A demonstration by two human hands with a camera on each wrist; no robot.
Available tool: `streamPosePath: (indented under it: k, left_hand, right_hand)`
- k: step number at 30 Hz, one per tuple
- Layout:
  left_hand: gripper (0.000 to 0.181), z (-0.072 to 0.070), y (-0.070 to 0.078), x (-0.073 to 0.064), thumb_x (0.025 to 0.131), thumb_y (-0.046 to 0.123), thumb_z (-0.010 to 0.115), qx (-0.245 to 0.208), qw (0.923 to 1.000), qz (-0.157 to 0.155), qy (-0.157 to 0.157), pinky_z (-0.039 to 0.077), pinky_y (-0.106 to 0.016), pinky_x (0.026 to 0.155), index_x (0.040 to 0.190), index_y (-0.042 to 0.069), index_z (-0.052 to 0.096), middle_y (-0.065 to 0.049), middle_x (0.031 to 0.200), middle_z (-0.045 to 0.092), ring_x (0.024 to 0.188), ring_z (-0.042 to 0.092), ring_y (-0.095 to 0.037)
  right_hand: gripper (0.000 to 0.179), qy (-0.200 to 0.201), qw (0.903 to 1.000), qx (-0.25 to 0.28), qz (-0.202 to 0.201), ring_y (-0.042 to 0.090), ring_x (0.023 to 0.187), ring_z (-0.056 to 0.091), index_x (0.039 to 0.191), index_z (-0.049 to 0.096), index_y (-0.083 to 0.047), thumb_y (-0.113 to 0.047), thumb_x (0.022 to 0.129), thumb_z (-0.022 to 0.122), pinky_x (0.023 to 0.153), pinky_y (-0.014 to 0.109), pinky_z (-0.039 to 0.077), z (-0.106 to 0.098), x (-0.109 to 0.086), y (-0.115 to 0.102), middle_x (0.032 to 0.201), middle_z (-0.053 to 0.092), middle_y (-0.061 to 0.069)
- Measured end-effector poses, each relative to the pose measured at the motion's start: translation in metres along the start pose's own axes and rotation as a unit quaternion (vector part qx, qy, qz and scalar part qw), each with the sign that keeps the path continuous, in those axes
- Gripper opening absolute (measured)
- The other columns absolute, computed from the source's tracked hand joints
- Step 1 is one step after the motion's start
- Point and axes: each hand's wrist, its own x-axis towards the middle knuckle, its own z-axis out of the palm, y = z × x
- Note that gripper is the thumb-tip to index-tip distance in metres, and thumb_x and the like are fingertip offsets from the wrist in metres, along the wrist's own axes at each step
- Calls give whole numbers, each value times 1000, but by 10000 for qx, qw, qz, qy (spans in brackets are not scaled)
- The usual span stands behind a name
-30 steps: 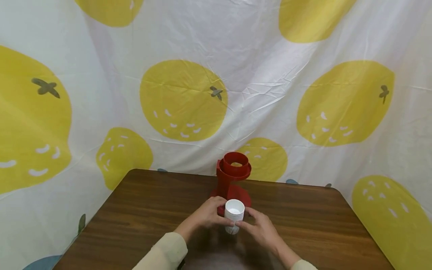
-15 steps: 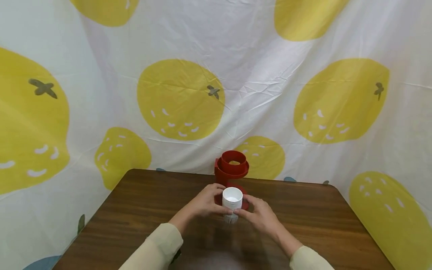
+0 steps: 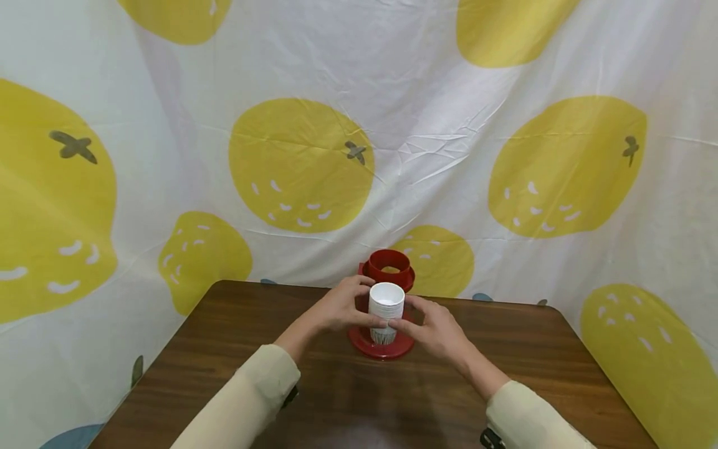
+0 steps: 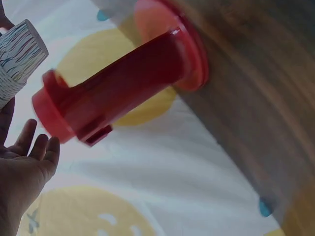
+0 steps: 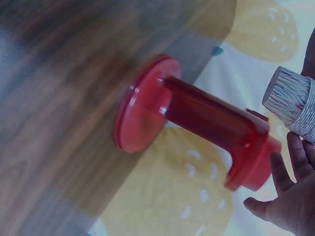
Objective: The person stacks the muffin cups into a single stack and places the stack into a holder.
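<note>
A nested stack of white paper cups, mouth up, is held between both hands in the head view. My left hand grips its left side, thumb at the front. On the right side my right hand holds it the same way, the two thumbs nearly meeting. The wrist views show the lowest cup with thin coloured lines and its base hanging free. Just behind the stack stands a red holder, with a ring on top and a column rising from a round base. Cups and hands partly hide the column.
The holder stands on a brown wood-grain table, toward its back edge. Behind the table hangs a white cloth printed with big yellow lemons.
Both hands have lifted the cup stack and carried it forward, from in front of the red holder to up before its ring. The holder stays in place.
</note>
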Motion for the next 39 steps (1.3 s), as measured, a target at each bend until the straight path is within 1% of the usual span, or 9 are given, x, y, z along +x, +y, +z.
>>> streamPosePath:
  k: [3,7,11,14,18,21,24,32,39]
  left_hand:
    - [54,-11,7,5,80,37,83,-72,10000,-23,-52,34,-52,107,125,11,68,-12,142,47,132,40,-31]
    - [49,-24,14,14,80,35,83,-9,9999,170,-25,38,-49,105,121,9,70,-14,141,48,130,42,-31]
    - [44,-35,19,24,79,32,84,-7,9993,360,83,40,-43,102,114,8,72,-11,136,53,126,46,-27]
    - [43,-42,22,31,79,29,84,-295,9988,362,119,39,-43,104,115,7,72,-11,135,53,125,46,-25]
    - [48,-50,27,40,80,25,83,-668,9973,270,173,37,-46,107,121,5,69,-12,137,52,127,45,-25]
    - [48,-57,30,48,81,27,83,-628,9973,265,280,38,-43,107,122,8,69,-7,137,55,129,46,-22]
    - [46,-65,33,56,80,29,83,-541,9974,275,397,39,-42,106,120,9,70,-4,134,57,127,48,-19]
    - [49,-84,39,77,82,30,82,-641,9971,177,382,39,-42,104,124,7,67,-8,132,57,124,48,-21]
    - [43,-94,39,90,84,26,81,-752,9960,282,383,42,-37,99,121,7,68,-5,123,63,116,52,-19]
  right_hand:
    - [60,22,10000,17,5,32,125,54,136,59,-8,-41,89,74,101,55,42,-8,6,-6,131,62,11]
    - [59,-43,9997,237,40,31,124,54,136,58,-9,-43,89,73,98,52,46,-19,14,-13,132,61,10]
    - [51,-132,9987,499,11,27,116,56,130,61,-11,-41,91,72,92,45,48,-29,23,-20,121,63,6]
    - [46,-123,9981,587,-122,27,109,54,127,62,-10,-38,92,71,89,42,47,-37,31,-22,113,64,5]
    - [47,-105,9964,804,-254,29,115,54,129,61,-4,-31,92,72,93,45,47,-47,43,-25,119,66,10]
    - [49,-37,9965,778,-292,31,122,53,132,60,-3,-28,92,73,98,49,45,-56,52,-28,125,65,12]
    - [50,10,9970,722,-283,31,124,53,131,61,-3,-29,90,74,101,50,42,-66,61,-32,126,65,12]
    - [53,17,9990,425,-159,31,126,51,133,60,-9,-39,91,72,97,49,45,-87,84,-39,132,61,12]
    - [53,-5,9976,663,-211,30,124,52,135,58,-4,-33,93,71,89,47,48,-92,99,-38,132,61,16]
